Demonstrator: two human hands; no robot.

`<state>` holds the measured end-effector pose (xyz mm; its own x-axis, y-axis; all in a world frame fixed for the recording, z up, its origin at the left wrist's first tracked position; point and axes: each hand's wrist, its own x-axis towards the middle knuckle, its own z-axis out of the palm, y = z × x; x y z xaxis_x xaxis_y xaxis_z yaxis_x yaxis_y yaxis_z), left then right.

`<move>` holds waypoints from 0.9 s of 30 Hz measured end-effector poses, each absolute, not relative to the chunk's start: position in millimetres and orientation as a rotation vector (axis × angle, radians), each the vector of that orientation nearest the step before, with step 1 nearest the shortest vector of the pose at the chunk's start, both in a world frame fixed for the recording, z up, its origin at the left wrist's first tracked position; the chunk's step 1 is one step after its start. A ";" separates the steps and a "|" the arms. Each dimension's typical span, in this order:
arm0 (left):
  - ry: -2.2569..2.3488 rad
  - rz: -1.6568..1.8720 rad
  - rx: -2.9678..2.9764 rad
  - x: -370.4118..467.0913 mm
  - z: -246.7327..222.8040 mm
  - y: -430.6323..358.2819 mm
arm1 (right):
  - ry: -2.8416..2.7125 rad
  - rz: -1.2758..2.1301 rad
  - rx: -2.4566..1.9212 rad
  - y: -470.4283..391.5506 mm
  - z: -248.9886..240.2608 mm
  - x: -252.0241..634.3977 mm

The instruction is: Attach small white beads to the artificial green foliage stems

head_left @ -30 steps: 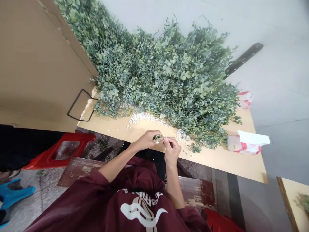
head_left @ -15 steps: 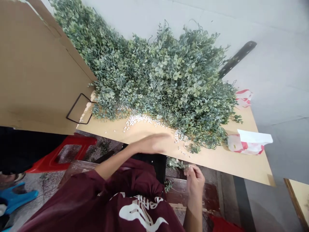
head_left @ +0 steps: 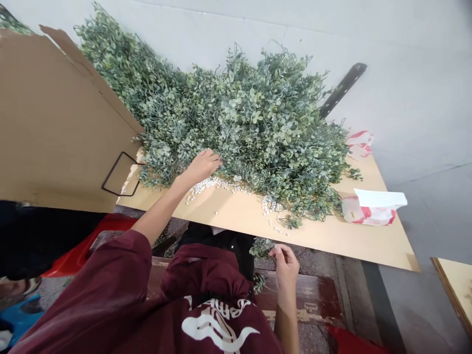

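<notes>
A large heap of artificial leafy sprigs (head_left: 258,118) covers the back of the table. My left hand (head_left: 206,164) rests at the front edge of this heap, fingers curled down against the leaves. Its fingertips are partly hidden, and I cannot make out what they pinch. Just below the table's front edge, my right hand (head_left: 286,260) pinches the end of a leafy sprig (head_left: 261,247), whose leaves point left. Small white pieces (head_left: 210,184) lie scattered along the front of the heap, with another cluster of them (head_left: 271,205) farther right.
A cardboard box (head_left: 62,128) stands at the left, with a black wire frame (head_left: 120,174) beside it. On the table's (head_left: 391,248) right end lies a red-and-white plastic bag (head_left: 368,211) with white paper. Red stools and a wooden bench (head_left: 313,295) are below.
My left hand has moved up and left from above the table's front edge to the leafy heap. My right hand keeps its pinch on the sprig, shifting slightly left as the view moved.
</notes>
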<state>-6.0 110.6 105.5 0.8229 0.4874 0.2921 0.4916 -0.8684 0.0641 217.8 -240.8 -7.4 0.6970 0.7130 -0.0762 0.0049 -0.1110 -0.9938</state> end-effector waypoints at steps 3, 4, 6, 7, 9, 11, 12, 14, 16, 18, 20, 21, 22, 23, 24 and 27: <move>-0.874 -0.640 -3.008 -13.1 108.7 110.1 | -0.576 0.586 -1.536 -239.5 -0.1 224.9; -0.914 -0.729 -3.009 -15.7 111.6 108.8 | -0.555 0.544 -1.522 -238.7 2.6 228.4; -1.035 -0.959 -2.977 -21.0 119.1 102.5 | -0.499 0.459 -1.485 -236.3 7.7 235.5; -1.115 -1.097 -2.945 -23.4 122.9 97.3 | -0.473 0.423 -1.459 -234.5 10.2 238.5; -1.302 -1.413 -2.870 -27.2 128.9 84.0 | -0.442 0.377 -1.400 -229.9 14.9 242.0; -1.467 -1.736 -2.849 -29.4 130.8 68.7 | -0.439 0.359 -1.354 -224.7 18.9 241.5; -1.519 -1.898 -2.858 -29.8 129.8 61.1 | -0.443 0.359 -1.343 -222.0 20.5 239.9; -1.594 -2.181 -2.888 -29.8 124.1 46.6 | -0.454 0.374 -1.339 -217.1 22.7 234.4; -1.673 -2.367 -2.923 -28.7 114.7 32.6 | -0.467 0.403 -1.337 -212.8 24.4 227.0; -1.765 -2.447 -2.992 -26.0 103.2 17.9 | -0.501 0.442 -1.338 -208.7 26.8 218.4; -1.836 -2.486 -3.085 -21.3 91.6 1.7 | -0.571 0.503 -1.355 -203.9 31.1 208.8; -1.843 -2.493 -3.150 -18.1 86.3 -6.7 | -0.622 0.549 -1.371 -201.0 34.1 203.8; -1.839 -2.507 -3.209 -14.6 81.5 -15.1 | -0.684 0.611 -1.387 -197.6 37.5 198.6; -1.840 -2.516 -3.272 -10.8 77.4 -23.2 | -0.749 0.690 -1.401 -193.6 41.0 193.3; -1.830 -2.482 -3.372 -6.8 73.9 -30.8 | -0.815 0.781 -1.407 -189.0 44.5 188.0; -1.750 -2.142 -3.750 3.6 66.1 -49.2 | -0.915 0.994 -1.409 -173.1 52.8 173.3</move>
<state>3.6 -49.2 66.1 0.6293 0.7770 0.0144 -0.1411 0.0960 0.9853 173.3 -173.1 52.8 0.3426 0.9369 -0.0690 -0.0085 -0.0703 -0.9975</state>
